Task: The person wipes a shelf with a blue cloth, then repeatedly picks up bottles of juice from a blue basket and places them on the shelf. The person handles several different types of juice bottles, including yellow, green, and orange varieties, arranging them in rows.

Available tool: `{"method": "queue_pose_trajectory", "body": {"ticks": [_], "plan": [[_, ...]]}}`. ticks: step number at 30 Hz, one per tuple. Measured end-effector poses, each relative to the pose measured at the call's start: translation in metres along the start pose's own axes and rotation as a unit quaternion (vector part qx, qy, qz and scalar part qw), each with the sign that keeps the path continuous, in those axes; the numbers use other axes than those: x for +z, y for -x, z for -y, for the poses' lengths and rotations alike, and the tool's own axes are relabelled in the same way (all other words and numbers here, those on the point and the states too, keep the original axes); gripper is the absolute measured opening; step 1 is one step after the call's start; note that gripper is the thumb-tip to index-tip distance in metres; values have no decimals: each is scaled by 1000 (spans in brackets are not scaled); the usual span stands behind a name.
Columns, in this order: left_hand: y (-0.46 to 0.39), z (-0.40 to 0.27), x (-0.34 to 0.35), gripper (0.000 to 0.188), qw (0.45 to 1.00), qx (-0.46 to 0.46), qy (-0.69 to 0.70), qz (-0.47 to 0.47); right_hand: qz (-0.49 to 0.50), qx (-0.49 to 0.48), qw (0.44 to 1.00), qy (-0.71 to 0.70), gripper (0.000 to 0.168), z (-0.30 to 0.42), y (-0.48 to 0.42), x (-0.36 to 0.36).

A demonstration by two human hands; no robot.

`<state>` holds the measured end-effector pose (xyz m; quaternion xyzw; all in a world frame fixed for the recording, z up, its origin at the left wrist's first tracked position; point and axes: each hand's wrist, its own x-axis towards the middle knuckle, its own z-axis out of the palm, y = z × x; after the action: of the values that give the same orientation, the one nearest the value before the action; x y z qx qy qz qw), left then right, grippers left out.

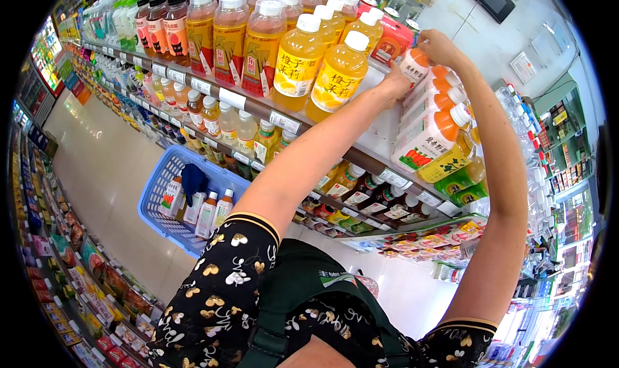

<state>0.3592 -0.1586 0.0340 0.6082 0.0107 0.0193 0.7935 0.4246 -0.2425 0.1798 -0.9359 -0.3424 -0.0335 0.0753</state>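
Note:
At the back of the row on the top shelf, my left hand (397, 86) holds the side of a carrot-juice bottle (414, 68) with an orange body and white label. My right hand (439, 46) is at the top of the same bottle, its bent fingers covering the cap. In front of it stand several matching bottles (430, 138), lined up toward the shelf's front edge. Bare white shelf surface (377, 126) shows left of that row, below my left forearm. Two yellow drink bottles (341, 73) stand to the left of that.
A blue plastic basket (150, 199) below left holds several bottles and a dark cloth (194, 182). Tea bottles (263, 44) crowd the top shelf, with price tags (285, 121) along its edge. Lower shelves (232, 131) hold more drinks. Snack shelves (87, 276) line the aisle's other side.

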Motion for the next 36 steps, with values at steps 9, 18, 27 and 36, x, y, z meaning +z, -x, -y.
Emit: {"method": "queue_pose_trajectory", "body": {"ticks": [9, 18, 27, 36], "plan": [[75, 0, 13, 63, 947, 257, -151, -122, 54, -58, 986, 147, 53, 9, 20, -2], [287, 115, -158, 24, 741, 510, -330, -287, -263, -259, 922, 115, 35, 119, 243, -12], [398, 241, -429, 51, 553, -350, -559, -509, -90, -162, 970, -158, 21, 128, 307, 222], [413, 280, -453, 68, 543, -356, -605, -461, -55, -135, 962, -229, 16, 146, 325, 280]]}}
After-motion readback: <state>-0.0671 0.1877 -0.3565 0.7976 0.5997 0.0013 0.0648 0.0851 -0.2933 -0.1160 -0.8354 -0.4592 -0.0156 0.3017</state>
